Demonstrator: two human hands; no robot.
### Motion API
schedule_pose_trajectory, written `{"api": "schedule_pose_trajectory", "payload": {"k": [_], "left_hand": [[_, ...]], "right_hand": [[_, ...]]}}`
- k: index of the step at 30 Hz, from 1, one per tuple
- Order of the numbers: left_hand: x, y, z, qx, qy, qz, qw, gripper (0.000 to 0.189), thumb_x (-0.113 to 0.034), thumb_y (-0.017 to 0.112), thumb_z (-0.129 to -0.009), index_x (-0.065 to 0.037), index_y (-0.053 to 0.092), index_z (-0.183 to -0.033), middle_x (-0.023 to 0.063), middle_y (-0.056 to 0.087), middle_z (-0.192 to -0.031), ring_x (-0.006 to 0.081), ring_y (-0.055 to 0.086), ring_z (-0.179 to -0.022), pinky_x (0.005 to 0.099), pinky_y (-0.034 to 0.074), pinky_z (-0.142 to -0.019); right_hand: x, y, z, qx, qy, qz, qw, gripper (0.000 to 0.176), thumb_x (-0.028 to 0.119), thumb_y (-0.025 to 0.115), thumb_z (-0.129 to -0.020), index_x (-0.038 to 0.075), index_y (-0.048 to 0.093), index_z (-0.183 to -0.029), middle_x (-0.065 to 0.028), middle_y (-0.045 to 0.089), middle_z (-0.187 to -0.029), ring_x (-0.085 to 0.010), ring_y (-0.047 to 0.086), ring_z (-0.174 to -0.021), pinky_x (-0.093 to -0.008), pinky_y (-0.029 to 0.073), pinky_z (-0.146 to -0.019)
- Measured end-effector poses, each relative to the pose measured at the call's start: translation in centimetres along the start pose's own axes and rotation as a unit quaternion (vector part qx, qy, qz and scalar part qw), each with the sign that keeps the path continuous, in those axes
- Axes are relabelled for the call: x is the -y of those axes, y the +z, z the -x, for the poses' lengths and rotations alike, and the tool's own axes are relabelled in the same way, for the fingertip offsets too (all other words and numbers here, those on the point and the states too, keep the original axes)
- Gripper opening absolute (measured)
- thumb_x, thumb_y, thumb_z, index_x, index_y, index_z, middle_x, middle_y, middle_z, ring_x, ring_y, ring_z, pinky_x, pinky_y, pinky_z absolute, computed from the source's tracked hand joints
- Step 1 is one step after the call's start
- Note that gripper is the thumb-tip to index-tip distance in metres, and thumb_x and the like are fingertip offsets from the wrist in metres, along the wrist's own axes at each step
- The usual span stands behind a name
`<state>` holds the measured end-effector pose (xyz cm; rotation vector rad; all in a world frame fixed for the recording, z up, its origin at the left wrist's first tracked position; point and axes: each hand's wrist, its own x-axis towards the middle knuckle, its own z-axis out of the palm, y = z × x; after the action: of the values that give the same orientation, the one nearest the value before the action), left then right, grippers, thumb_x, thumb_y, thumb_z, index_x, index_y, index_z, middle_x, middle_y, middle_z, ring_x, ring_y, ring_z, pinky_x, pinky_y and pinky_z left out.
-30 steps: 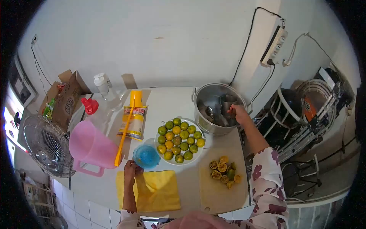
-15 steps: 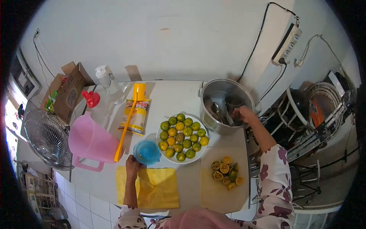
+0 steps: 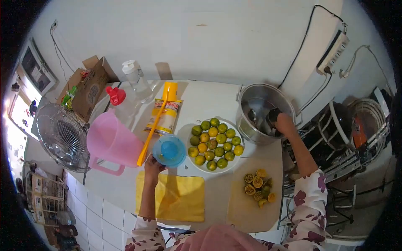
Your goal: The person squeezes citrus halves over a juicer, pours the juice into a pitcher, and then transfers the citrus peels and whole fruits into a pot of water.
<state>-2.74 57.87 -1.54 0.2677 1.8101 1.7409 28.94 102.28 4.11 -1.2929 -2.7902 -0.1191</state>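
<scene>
A blue bowl is in my left hand, held by its lower left rim above the table. Inside the big metal pot, my right hand grips a dark cup. A metal utensil lies in the pot to the left of that hand. The white plate of green and yellow citrus stands between the bowl and the pot. Below the left hand, a yellow cloth is spread flat.
Squeezed citrus halves lie on a cutting board at the right front. Leftward stand a pink pitcher, yellow spatula, yellow packet, clear bottle, cardboard box and fan.
The head view has shifted, so most things appear farther right. The blue bowl is raised off the table toward the camera. The dark cup shows higher at my right hand.
</scene>
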Motion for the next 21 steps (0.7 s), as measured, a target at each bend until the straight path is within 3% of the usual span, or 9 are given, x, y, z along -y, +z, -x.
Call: {"api": "schedule_pose_trajectory", "payload": {"k": [2, 3, 5, 9, 11, 14, 17, 19, 21], "left_hand": [[-2.0, 0.9, -0.1, 0.021, -0.002, -0.009, 1.0, 0.023, 0.0, 0.052, -0.086, -0.004, 0.055, -0.108, 0.0063, 0.063, -0.093, 0.0152, 0.064, -0.074, 0.028, 0.057, -0.063], [-3.2, 1.4, -0.2, 0.035, -0.005, -0.019, 0.999, 0.025, 0.0, 0.052, -0.086, -0.004, 0.055, -0.11, 0.0067, 0.063, -0.094, 0.0153, 0.064, -0.075, 0.0277, 0.057, -0.063], [-6.8, 3.8, -0.4, 0.064, -0.002, -0.057, 0.996, 0.027, 0.0, 0.052, -0.086, -0.003, 0.055, -0.112, 0.0079, 0.064, -0.097, 0.0152, 0.065, -0.076, 0.0272, 0.057, -0.064], [-12.6, 11.9, -1.2, 0.149, 0.034, -0.039, 0.988, 0.032, 0.001, 0.052, -0.085, 0.001, 0.054, -0.117, 0.0092, 0.064, -0.098, 0.0158, 0.066, -0.076, 0.0263, 0.057, -0.066], [-14.8, 16.3, -1.6, 0.216, 0.063, -0.121, 0.967, 0.031, 0.002, 0.051, -0.085, 0.004, 0.053, -0.116, 0.0119, 0.063, -0.1, 0.018, 0.066, -0.078, 0.0268, 0.058, -0.066], [-13.9, 23.5, -4.2, 0.259, 0.075, -0.07, 0.96, 0.029, 0.004, 0.048, -0.085, 0.007, 0.052, -0.113, 0.0153, 0.062, -0.101, 0.0217, 0.066, -0.079, 0.0274, 0.059, -0.066], [-12.6, 30.3, -6.0, 0.291, -0.014, 0.025, 0.956, 0.027, 0.007, 0.046, -0.084, 0.009, 0.051, -0.111, 0.0173, 0.061, -0.101, 0.0251, 0.066, -0.078, 0.0288, 0.06, -0.064], [-11.2, 34.4, -6.7, 0.25, -0.069, 0.059, 0.964, 0.028, 0.007, 0.047, -0.084, 0.007, 0.052, -0.111, 0.0168, 0.06, -0.101, 0.0266, 0.066, -0.08, 0.03, 0.06, -0.059], [-9.8, 37.3, -6.7, 0.24, -0.069, 0.096, 0.963, 0.029, 0.004, 0.05, -0.086, 0.008, 0.049, -0.115, 0.0187, 0.058, -0.104, 0.0269, 0.065, -0.082, 0.0313, 0.061, -0.06]], "right_hand": [[0.7, -3.7, 0.5, 0.007, -0.018, -0.057, 0.998, 0.026, 0.022, 0.066, -0.083, -0.004, 0.064, -0.079, -0.0227, 0.058, -0.066, -0.036, 0.061, -0.064, -0.0447, 0.048, -0.061], [1.5, -6.2, 1.7, 0.006, -0.011, -0.055, 0.998, 0.026, 0.022, 0.066, -0.083, -0.004, 0.064, -0.079, -0.0227, 0.058, -0.066, -0.036, 0.061, -0.064, -0.0447, 0.048, -0.061], [3.1, -11.2, 4.8, -0.055, 0.03, -0.187, 0.98, 0.037, 0.033, 0.064, -0.084, -0.003, 0.067, -0.076, -0.0234, 0.063, -0.071, -0.0372, 0.064, -0.069, -0.0437, 0.049, -0.063], [3.4, -15.7, 12.1, -0.079, 0.055, -0.252, 0.963, 0.036, 0.035, 0.064, -0.085, -0.001, 0.068, -0.081, -0.02, 0.065, -0.073, -0.0351, 0.064, -0.069, -0.0407, 0.048, -0.064], [2.7, -16.0, 15.8, -0.09, 0.06, -0.279, 0.954, 0.036, 0.035, 0.063, -0.086, 0.0, 0.068, -0.082, -0.0194, 0.065, -0.074, -0.0345, 0.064, -0.07, -0.0398, 0.049, -0.064], [0.6, -15.1, 21.1, -0.092, 0.091, -0.333, 0.934, 0.033, 0.034, 0.064, -0.086, 0.001, 0.069, -0.085, -0.0176, 0.067, -0.08, -0.0326, 0.065, -0.074, -0.0382, 0.049, -0.067], [-2.3, -13.1, 26.4, -0.086, 0.134, -0.305, 0.939, 0.03, 0.032, 0.066, -0.085, 0.002, 0.07, -0.089, -0.0158, 0.068, -0.086, -0.0305, 0.065, -0.077, -0.0375, 0.049, -0.069], [-3.3, -12.1, 29.7, -0.074, 0.241, -0.361, 0.898, 0.03, 0.032, 0.067, -0.085, 0.003, 0.07, -0.092, -0.0138, 0.069, -0.088, -0.0256, 0.065, -0.077, -0.0357, 0.049, -0.07], [-4.8, -9.9, 33.1, -0.062, 0.288, -0.365, 0.883, 0.029, 0.03, 0.067, -0.086, 0.002, 0.07, -0.092, -0.0122, 0.069, -0.087, -0.0223, 0.065, -0.076, -0.0344, 0.049, -0.07]]}}
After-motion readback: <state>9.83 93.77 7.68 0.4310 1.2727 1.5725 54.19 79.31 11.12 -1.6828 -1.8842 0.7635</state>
